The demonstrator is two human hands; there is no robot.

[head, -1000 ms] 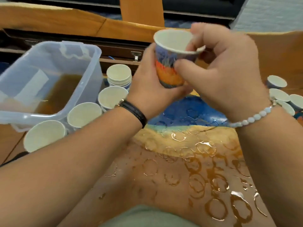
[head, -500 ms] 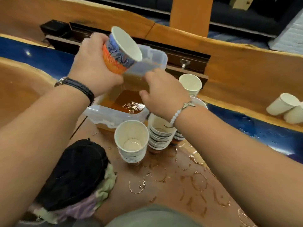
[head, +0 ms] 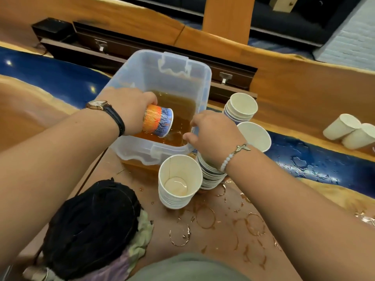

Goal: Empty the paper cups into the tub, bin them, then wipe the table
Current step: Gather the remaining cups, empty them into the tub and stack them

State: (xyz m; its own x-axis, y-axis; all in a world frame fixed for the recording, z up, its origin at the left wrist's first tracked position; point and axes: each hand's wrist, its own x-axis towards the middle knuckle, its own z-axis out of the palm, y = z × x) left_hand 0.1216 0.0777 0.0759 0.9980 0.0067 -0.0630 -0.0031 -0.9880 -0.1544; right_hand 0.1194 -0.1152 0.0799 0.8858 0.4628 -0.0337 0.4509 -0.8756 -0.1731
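Change: The patterned cup is seen lower than half a second ago. Then it was held above the rim of the tub with its mouth raised; now it is tipped inside the tub, just over the brown liquid. The right hand is kept at the tub's near right corner.
Left grip: The left hand is closed round the base end of the patterned cup.
Right grip: The right hand is curled on the tub's rim, thumb inside the wall, and the rim is held.
Cup axis: The long axis is laid nearly level, with the base toward the tub's left wall and the mouth turned toward its right wall and slightly down.
Stacks: In front of the tub a near stack is stood, and a second stack is set under the right wrist. A third stack and a single cup are placed right of the tub.
Table: The wooden table is marked with brown rings and drops in front of the tub. A dark cloth bundle is laid in front and left of the tub.
Room: A wooden post is seen beyond the tub.
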